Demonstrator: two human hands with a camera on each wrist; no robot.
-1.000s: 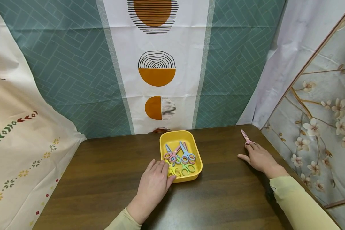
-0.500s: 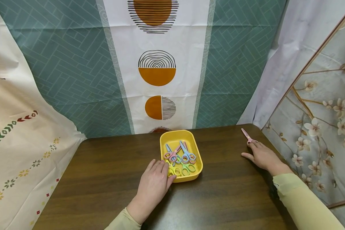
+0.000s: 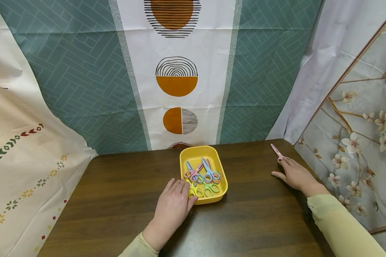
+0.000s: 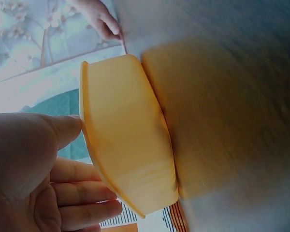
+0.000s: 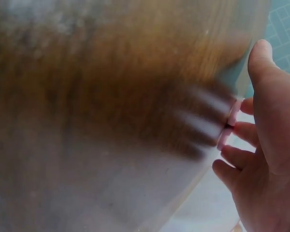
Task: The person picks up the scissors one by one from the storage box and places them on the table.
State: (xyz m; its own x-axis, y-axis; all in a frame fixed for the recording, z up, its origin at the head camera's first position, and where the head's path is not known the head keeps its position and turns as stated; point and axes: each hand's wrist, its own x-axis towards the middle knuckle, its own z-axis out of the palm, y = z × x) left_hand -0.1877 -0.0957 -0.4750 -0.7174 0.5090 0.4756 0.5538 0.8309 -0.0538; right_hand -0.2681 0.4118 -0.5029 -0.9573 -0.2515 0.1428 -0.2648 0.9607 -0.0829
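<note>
A yellow tray stands near the table's middle, at the back. In it lie pink scissors, blue scissors, green scissors, yellow scissors and others partly hidden beneath. My left hand rests at the tray's near left corner, thumb and fingertips touching the rim. In the left wrist view the tray's outer wall faces me. Far to the right, my right hand rests its fingertips on the handles of another pair of pink scissors, thumb held apart. Those scissors lie flat, blades pointing to the back.
The dark wooden table ends at a patterned green and white cloth behind. A cream cloth hangs at the left, and a flowered panel borders the right edge.
My right hand has slid slightly to the right, and the pink scissors under its fingertips have shifted with it. My left hand and the tray stay in place.
</note>
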